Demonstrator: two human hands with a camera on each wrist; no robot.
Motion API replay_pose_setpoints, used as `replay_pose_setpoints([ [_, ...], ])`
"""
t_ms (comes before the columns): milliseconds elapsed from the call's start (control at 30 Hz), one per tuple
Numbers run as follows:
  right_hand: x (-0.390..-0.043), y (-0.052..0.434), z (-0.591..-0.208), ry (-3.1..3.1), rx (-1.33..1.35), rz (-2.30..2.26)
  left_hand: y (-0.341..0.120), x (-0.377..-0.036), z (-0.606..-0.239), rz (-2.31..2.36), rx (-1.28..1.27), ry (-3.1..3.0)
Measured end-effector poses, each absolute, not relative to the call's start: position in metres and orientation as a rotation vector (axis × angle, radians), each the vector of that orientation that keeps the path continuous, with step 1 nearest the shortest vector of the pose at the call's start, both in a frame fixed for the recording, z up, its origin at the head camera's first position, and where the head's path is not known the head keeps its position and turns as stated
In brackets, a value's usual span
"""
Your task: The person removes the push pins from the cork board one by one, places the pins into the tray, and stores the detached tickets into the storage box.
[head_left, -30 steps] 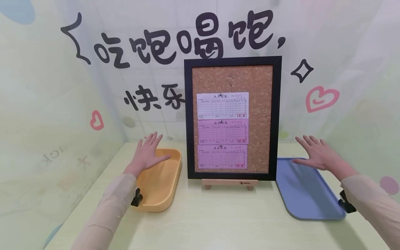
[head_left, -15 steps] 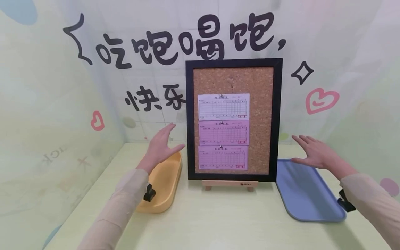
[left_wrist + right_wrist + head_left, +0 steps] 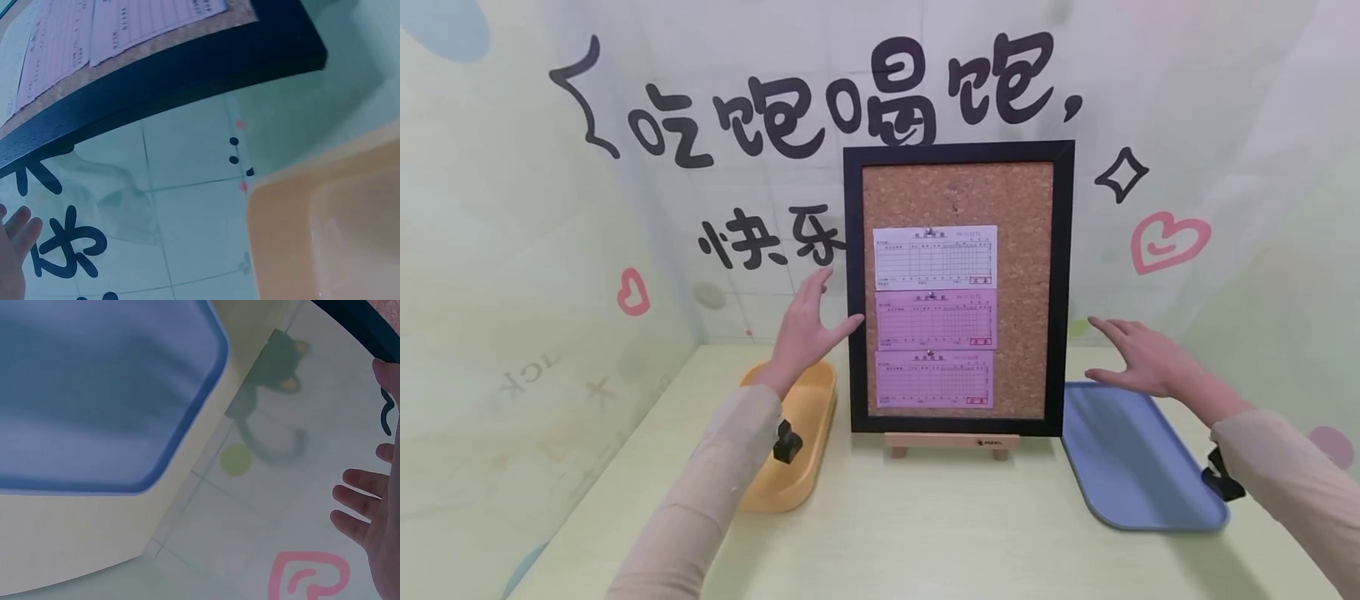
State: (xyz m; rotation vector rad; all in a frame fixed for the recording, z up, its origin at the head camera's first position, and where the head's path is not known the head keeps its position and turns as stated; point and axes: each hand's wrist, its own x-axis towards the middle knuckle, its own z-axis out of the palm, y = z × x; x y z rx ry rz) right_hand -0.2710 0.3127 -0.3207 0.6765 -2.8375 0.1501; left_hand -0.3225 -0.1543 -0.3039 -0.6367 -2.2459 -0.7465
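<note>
A pale wooden table (image 3: 925,533) was enclosed on three sides by light walls (image 3: 512,250) printed with black characters, hearts and a star. At the middle of the table, toward its back edge, a black-framed cork board (image 3: 958,287) was propped upright on a small wooden stand (image 3: 951,439). Three slips were pinned to the board in a column: one white slip (image 3: 934,257) at the top and two pink slips (image 3: 934,318) below it, each held by one pin.

One orange tray (image 3: 793,442) was set near the left edge of the table, just beside the board, and one blue tray (image 3: 1138,458) near the right edge.

The left hand (image 3: 808,333) was raised above the orange tray, fingers spread and empty, its thumb just at the board's left frame. The right hand (image 3: 1142,358) was held spread and empty over the blue tray's back edge, near the board's right frame.
</note>
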Motion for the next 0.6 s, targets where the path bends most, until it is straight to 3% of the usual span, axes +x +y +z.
replay_pose_setpoints([
  [600, -0.277, 0.298, -0.285, -2.364, 0.755, 0.234, -0.128, -0.336, -0.271, -0.683, -0.586, -2.28],
])
